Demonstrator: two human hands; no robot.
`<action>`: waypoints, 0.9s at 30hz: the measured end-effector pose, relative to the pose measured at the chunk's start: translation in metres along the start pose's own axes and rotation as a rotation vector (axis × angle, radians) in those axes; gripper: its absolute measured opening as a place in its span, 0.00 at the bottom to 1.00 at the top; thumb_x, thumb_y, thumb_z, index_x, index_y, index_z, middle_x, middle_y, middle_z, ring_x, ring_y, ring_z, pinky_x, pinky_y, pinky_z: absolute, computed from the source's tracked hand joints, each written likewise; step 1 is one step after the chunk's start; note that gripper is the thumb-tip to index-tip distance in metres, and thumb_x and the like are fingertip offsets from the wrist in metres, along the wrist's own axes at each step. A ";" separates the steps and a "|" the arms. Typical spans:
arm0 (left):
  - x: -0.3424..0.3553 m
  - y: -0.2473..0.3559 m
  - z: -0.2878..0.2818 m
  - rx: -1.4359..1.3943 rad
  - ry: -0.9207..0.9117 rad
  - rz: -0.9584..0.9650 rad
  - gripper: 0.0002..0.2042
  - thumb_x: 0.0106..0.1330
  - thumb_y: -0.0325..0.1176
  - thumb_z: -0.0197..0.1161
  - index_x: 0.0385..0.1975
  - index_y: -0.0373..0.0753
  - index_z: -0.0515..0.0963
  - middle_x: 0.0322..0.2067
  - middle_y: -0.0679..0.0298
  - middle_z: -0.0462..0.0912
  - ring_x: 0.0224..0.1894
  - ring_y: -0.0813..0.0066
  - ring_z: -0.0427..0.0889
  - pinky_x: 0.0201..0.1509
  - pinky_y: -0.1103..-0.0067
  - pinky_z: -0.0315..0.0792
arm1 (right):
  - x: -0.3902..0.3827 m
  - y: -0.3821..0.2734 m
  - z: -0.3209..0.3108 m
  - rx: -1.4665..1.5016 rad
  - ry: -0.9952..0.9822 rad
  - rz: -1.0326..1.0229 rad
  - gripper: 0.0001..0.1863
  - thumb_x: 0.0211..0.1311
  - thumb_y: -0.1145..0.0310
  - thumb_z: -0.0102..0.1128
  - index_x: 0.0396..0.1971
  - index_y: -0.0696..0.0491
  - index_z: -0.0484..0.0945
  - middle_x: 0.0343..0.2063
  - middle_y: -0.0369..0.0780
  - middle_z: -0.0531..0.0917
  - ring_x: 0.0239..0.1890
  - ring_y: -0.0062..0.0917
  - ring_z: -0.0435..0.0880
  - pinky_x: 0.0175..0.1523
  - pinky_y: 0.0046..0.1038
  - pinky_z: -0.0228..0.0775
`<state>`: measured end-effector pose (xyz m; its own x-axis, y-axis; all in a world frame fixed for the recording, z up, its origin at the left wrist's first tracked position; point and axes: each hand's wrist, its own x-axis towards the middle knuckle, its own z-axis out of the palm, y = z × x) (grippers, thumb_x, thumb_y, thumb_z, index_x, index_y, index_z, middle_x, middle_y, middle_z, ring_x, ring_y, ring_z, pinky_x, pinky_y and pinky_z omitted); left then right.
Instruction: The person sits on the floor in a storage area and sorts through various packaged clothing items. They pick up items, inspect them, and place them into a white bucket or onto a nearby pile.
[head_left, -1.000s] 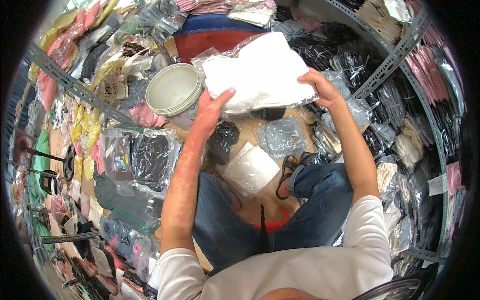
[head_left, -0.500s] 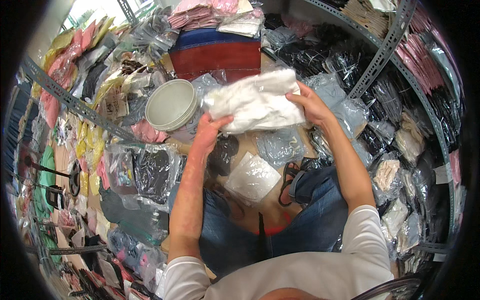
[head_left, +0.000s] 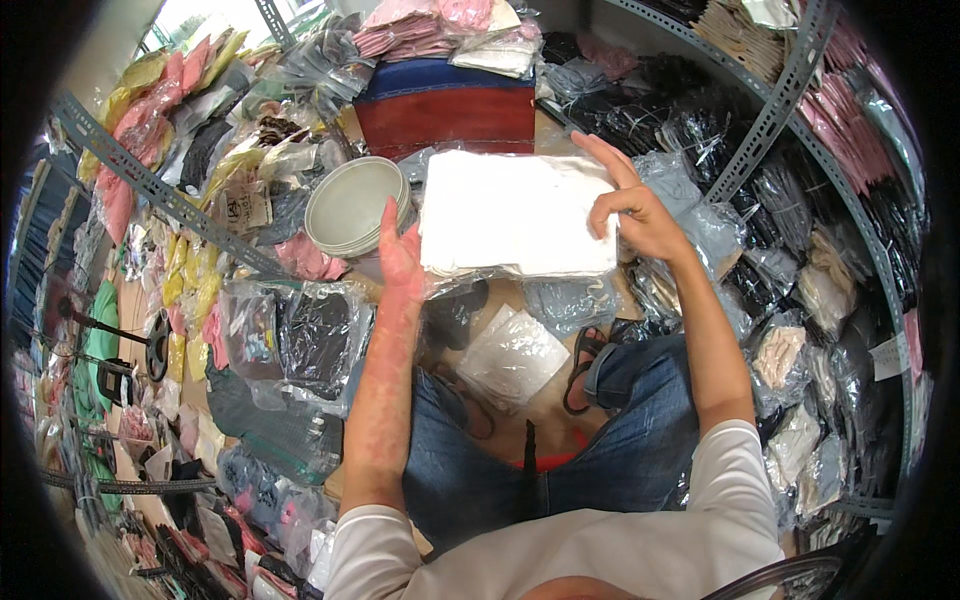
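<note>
A folded white garment in a clear bag (head_left: 510, 213) is held level above my lap. My left hand (head_left: 400, 262) supports it at the left edge, thumb raised and the other fingers partly hidden beside or beneath it. My right hand (head_left: 635, 215) grips the right edge with curled fingers, some others reaching up along the side. Below lie a flat white package (head_left: 515, 360) and a grey bagged garment (head_left: 570, 300). A stack of pale round tubs (head_left: 352, 205) stands just left of the held package.
A red and blue box (head_left: 445, 110) stands ahead, with pink bagged piles (head_left: 420, 25) behind. Slotted metal shelf rails (head_left: 165, 190) cross both sides among heaps of bagged clothing (head_left: 840, 130). A black fan (head_left: 155, 345) is at the left. My sandalled feet are below.
The white package was first lowered and tilted, and now lies flatter and squarer to me. My left thumb has lifted off its top. My right hand's grip has shifted along the right edge.
</note>
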<state>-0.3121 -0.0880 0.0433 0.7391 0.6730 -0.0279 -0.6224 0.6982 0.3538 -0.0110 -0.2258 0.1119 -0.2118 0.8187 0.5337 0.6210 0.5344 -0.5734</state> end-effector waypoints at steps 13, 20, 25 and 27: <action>-0.002 0.005 -0.012 0.394 0.019 0.076 0.26 0.67 0.28 0.57 0.63 0.27 0.62 0.57 0.47 0.74 0.57 0.55 0.78 0.61 0.63 0.74 | 0.000 0.045 0.022 1.266 0.245 0.716 0.33 0.73 0.62 0.46 0.70 0.59 0.47 0.59 0.56 0.70 0.55 0.38 0.78 0.58 0.35 0.73; -0.009 0.001 0.013 0.869 0.139 0.003 0.22 0.63 0.28 0.62 0.57 0.28 0.69 0.51 0.54 0.80 0.49 0.67 0.81 0.52 0.72 0.77 | -0.019 0.086 0.055 0.920 0.086 0.897 0.25 0.64 0.69 0.59 0.59 0.62 0.68 0.47 0.43 0.82 0.47 0.26 0.83 0.52 0.28 0.76; 0.003 0.001 -0.053 1.542 0.491 -0.109 0.34 0.57 0.34 0.72 0.59 0.26 0.60 0.34 0.59 0.81 0.27 0.75 0.80 0.29 0.78 0.76 | -0.027 0.104 0.072 0.632 -0.066 0.991 0.24 0.62 0.74 0.60 0.58 0.59 0.69 0.48 0.41 0.81 0.45 0.23 0.82 0.49 0.27 0.77; 0.006 -0.009 -0.095 1.728 0.424 -0.105 0.43 0.51 0.36 0.73 0.61 0.21 0.53 0.39 0.48 0.81 0.33 0.64 0.82 0.40 0.77 0.76 | -0.034 0.123 0.086 0.608 -0.170 0.988 0.24 0.60 0.75 0.60 0.57 0.60 0.69 0.46 0.41 0.81 0.44 0.24 0.82 0.48 0.27 0.76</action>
<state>-0.3268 -0.0670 -0.0488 0.4699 0.8524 -0.2292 0.5767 -0.0999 0.8108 0.0071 -0.1697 -0.0301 0.0342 0.9271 -0.3733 0.1192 -0.3746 -0.9195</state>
